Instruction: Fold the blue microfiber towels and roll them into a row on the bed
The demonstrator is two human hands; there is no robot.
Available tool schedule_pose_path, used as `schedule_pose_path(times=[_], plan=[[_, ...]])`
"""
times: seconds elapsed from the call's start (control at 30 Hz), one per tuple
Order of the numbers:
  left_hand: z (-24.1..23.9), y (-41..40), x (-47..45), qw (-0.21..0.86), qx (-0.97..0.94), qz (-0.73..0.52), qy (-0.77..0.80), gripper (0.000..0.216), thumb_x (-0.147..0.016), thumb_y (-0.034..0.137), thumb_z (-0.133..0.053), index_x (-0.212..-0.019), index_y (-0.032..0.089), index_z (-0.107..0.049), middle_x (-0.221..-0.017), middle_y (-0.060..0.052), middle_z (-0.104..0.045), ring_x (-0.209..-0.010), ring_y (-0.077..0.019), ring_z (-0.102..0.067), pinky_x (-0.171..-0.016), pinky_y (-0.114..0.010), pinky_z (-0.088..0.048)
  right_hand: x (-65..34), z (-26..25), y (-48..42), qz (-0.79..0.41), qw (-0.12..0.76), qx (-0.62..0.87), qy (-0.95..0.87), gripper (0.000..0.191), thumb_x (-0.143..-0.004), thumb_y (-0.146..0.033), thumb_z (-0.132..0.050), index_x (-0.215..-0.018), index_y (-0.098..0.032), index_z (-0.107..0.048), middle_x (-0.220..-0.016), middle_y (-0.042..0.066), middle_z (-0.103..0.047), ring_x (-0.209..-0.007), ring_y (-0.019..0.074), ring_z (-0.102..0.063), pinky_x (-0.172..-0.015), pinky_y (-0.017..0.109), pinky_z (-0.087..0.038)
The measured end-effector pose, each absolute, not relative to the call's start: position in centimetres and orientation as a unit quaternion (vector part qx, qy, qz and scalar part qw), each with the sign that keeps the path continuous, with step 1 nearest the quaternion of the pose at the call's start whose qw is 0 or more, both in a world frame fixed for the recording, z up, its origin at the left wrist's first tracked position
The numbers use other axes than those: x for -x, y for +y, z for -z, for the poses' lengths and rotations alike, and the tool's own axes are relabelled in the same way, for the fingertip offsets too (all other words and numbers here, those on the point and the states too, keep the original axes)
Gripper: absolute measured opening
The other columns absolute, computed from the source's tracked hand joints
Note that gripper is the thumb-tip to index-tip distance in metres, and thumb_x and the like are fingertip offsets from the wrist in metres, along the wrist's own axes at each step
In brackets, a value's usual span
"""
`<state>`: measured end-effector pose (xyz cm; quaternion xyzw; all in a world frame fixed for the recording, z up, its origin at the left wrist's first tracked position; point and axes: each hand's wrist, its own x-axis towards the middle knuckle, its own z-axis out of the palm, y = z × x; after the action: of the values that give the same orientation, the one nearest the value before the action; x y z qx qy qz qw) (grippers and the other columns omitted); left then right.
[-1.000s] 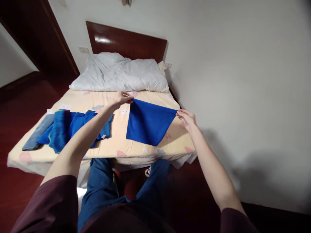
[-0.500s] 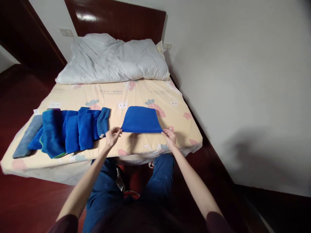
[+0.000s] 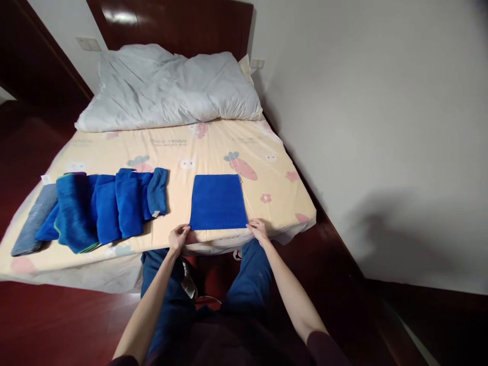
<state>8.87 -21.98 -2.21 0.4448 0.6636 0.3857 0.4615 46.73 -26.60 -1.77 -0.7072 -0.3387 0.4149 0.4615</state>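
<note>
A blue cloth [image 3: 218, 202], flat and nearly square, lies on the bed near its front edge. My left hand [image 3: 179, 238] pinches its near left corner. At the near right corner, my right hand [image 3: 258, 230] has the cloth between thumb and fingers. To the left rests a row of folded blue cloths [image 3: 127, 203], overlapping one another. One of them, a darker blue cloth [image 3: 74, 216], has a green edge, and a grey-blue cloth [image 3: 34, 221] sits at the far left end.
The bed [image 3: 206, 147] has a cream sheet printed with carrots and flowers. A pale grey quilt [image 3: 171, 91] is bunched against the dark wooden headboard [image 3: 183, 25]. A white wall [image 3: 362, 127] rises along the right side. My legs touch or nearly touch the bed's front edge.
Both hands have come down and toward me with the cloth's near edge. The cloth, raised at that edge before, now lies flatter and stretched out. The view has shifted slightly.
</note>
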Motion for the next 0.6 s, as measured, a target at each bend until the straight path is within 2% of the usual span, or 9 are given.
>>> schedule_pose_path(times=[0.17, 0.33, 0.5, 0.6], plan=[[2.5, -23.6, -8.6, 0.466, -0.448, -0.371, 0.666, 0.049, -0.071, 0.052, -0.067, -0.105, 0.017, -0.071, -0.095, -0.009, -0.078, -0.086, -0.0250, -0.074, -0.079, -0.037, -0.061, -47.2, 1.8, -27.9, -0.422, 0.457, 0.707, -0.337, 0.045, -0.054, -0.046, -0.085, -0.088, -0.020, -0.071, -0.084, 0.008, -0.078, -0.088, 0.0278, -0.074, -0.077, 0.036, -0.058], [1.4, -24.5, -8.2, 0.435, -0.478, -0.344, 0.681, 0.043, -0.073, 0.053, -0.064, -0.098, 0.020, -0.073, -0.092, -0.008, -0.078, -0.093, -0.0286, -0.074, -0.081, -0.039, -0.061, -47.4, 0.7, -28.4, -0.440, 0.433, 0.707, -0.345, 0.042, -0.057, -0.040, -0.084, -0.090, -0.019, -0.072, -0.085, 0.008, -0.079, -0.088, 0.0271, -0.074, -0.078, 0.035, -0.058], [0.8, -26.3, -6.4, 0.453, -0.515, -0.313, 0.657, 0.041, -0.072, 0.057, -0.067, -0.095, 0.023, -0.073, -0.098, -0.007, -0.078, -0.100, -0.0304, -0.072, -0.085, -0.041, -0.060, -48.2, -0.9, -29.0, -0.524, 0.348, 0.689, -0.360, 0.034, -0.055, -0.027, -0.087, -0.085, -0.017, -0.074, -0.073, 0.005, -0.077, -0.072, 0.0224, -0.072, -0.063, 0.029, -0.054], [0.2, -26.4, -5.8, 0.486, -0.534, -0.285, 0.631, 0.048, -0.070, 0.061, -0.069, -0.099, 0.022, -0.071, -0.103, -0.009, -0.077, -0.106, -0.0312, -0.070, -0.088, -0.041, -0.058, -48.3, -1.5, -28.8, -0.559, 0.299, 0.685, -0.359, 0.039, -0.055, -0.025, -0.090, -0.090, -0.016, -0.075, -0.076, 0.006, -0.077, -0.066, 0.0197, -0.070, -0.054, 0.025, -0.050]])
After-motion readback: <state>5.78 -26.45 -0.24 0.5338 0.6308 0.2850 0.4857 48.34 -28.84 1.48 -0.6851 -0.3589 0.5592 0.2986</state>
